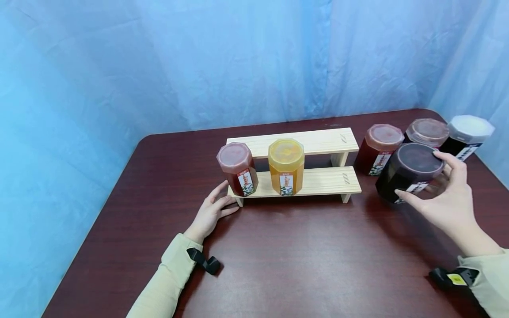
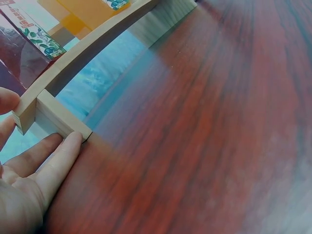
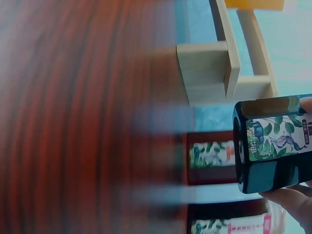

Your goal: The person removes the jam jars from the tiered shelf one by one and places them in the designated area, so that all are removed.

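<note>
My right hand [image 1: 453,194] grips a dark octagonal jar [image 1: 411,170] between thumb and fingers. In the right wrist view, the held jar [image 3: 273,151] hangs clear of the table, its floral label showing. A two-step wooden rack [image 1: 330,179] stands mid-table. On its lower step are a red jar [image 1: 238,170] at the left end and a yellow jar [image 1: 286,165] beside it. My left hand [image 1: 212,212] rests against the rack's left end, fingers mostly straight. Two of its fingertips [image 2: 73,139] touch the rack's leg [image 2: 63,114] in the left wrist view.
Behind the held jar, a red jar [image 1: 381,145], a dark jar with a clear lid [image 1: 427,130] and a dark white-lidded jar [image 1: 469,134] stand at the table's right rear. Blue curtains [image 1: 238,62] hang beyond the dark-red wooden table [image 1: 294,260].
</note>
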`<state>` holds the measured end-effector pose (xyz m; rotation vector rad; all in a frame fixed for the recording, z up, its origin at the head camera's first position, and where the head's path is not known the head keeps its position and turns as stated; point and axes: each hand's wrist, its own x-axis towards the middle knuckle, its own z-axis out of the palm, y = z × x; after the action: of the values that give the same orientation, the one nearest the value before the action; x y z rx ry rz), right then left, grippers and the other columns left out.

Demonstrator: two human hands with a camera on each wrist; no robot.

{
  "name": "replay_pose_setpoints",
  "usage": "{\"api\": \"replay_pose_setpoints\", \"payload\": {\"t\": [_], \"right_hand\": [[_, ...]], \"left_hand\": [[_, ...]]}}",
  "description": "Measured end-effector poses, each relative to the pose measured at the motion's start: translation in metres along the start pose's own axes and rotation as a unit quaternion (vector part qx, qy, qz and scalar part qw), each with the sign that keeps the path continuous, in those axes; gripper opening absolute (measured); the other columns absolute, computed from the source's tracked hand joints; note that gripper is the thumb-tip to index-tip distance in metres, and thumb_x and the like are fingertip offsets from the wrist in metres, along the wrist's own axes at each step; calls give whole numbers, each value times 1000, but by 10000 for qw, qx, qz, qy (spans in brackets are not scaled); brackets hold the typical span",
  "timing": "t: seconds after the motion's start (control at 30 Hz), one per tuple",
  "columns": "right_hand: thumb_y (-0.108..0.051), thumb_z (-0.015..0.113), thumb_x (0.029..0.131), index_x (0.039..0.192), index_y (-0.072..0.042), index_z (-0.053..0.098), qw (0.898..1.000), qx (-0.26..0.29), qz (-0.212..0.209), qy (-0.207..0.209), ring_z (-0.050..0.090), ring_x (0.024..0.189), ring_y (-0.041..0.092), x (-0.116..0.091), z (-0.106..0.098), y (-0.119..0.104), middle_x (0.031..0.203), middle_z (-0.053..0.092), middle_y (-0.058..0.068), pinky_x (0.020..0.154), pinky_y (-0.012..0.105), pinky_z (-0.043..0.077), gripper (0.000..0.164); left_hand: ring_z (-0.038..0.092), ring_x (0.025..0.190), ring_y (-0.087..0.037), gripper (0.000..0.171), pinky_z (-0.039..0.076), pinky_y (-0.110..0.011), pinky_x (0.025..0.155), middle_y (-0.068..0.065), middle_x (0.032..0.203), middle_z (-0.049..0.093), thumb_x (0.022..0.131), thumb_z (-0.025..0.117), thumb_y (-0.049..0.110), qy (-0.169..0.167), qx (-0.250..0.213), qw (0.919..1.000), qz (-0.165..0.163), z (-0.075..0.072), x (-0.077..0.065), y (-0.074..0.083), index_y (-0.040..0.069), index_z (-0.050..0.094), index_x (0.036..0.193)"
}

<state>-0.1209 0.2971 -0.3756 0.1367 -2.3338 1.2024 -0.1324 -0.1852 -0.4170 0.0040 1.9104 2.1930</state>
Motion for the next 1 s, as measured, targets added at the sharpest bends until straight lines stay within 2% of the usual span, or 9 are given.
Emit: {"api": "replay_pose_setpoints", "payload": {"t": [0.23, 0.33, 0.43, 0.53, 0.57, 0.67, 0.77, 0.8, 1.0], "right_hand": [[10, 85, 54, 146, -29, 23, 9996, -256, 122, -92, 54, 85, -19, 1, -10, 62, 128, 53, -8, 66, -2, 43, 118], [10, 85, 54, 147, -30, 22, 9994, -257, 180, -145, 54, 84, -19, 1, -14, 67, 128, 52, -9, 66, -2, 43, 119], [12, 83, 55, 147, -28, 22, 9991, -133, 307, -247, 54, 83, -20, 2, -19, 57, 124, 50, -15, 66, -3, 43, 117], [11, 82, 58, 147, -28, 22, 9980, -334, 422, -338, 50, 80, -23, 2, -24, 48, 117, 45, -21, 64, -3, 42, 114], [10, 82, 59, 147, -27, 22, 9973, -395, 482, -385, 49, 78, -24, 2, -26, 47, 118, 47, -16, 63, -3, 41, 113], [5, 85, 59, 147, -31, 21, 9953, -706, 510, -419, 47, 77, -24, 4, -31, 68, 116, 48, -15, 60, -3, 41, 115], [4, 86, 57, 146, -32, 21, 9955, -606, 575, -443, 48, 80, -23, 7, -35, 93, 120, 49, -11, 61, -3, 42, 116], [5, 87, 56, 146, -33, 22, 9959, -553, 578, -425, 49, 81, -23, 8, -35, 100, 117, 47, -18, 62, -3, 42, 117], [15, 81, 56, 145, -28, 25, 9961, 127, 786, -393, 53, 82, -21, 11, -41, 107, 111, 46, -24, 64, -1, 44, 114]], "left_hand": [[60, 103, -16, 57, 50, -45, 95, -25, 135, 40, 97, 42, 7, -20, -23, 10000, 17, 1, -1, 1, 8, 21, 150], [59, 104, -15, 57, 50, -44, 95, -25, 135, 40, 97, 42, 7, -12, -12, 10000, 5, 0, -1, 2, 8, 21, 150], [59, 104, -16, 57, 50, -44, 95, -25, 134, 41, 97, 42, 7, -9, -21, 10000, 6, 1, -1, 2, 8, 21, 150], [59, 104, -16, 57, 50, -44, 95, -24, 133, 42, 97, 42, 7, 8, -30, 10000, 5, 1, -1, 2, 8, 22, 150], [60, 104, -16, 57, 50, -44, 95, -23, 132, 42, 97, 42, 7, 12, -34, 10000, 3, 1, -1, 2, 8, 22, 150], [60, 103, -15, 56, 51, -44, 95, -23, 131, 43, 97, 42, 7, 20, -38, 10000, -6, 1, -1, 1, 8, 22, 150], [60, 103, -15, 56, 50, -44, 95, -24, 133, 42, 97, 42, 7, 12, -38, 10000, -21, 1, -1, 2, 8, 22, 150], [60, 103, -16, 56, 50, -45, 95, -24, 133, 42, 97, 42, 7, 14, -39, 10000, -26, 1, -1, 2, 8, 22, 150], [59, 104, -17, 56, 50, -45, 96, -24, 134, 40, 97, 42, 8, 11, -38, 10000, -38, 1, -1, 2, 8, 22, 150]]}}
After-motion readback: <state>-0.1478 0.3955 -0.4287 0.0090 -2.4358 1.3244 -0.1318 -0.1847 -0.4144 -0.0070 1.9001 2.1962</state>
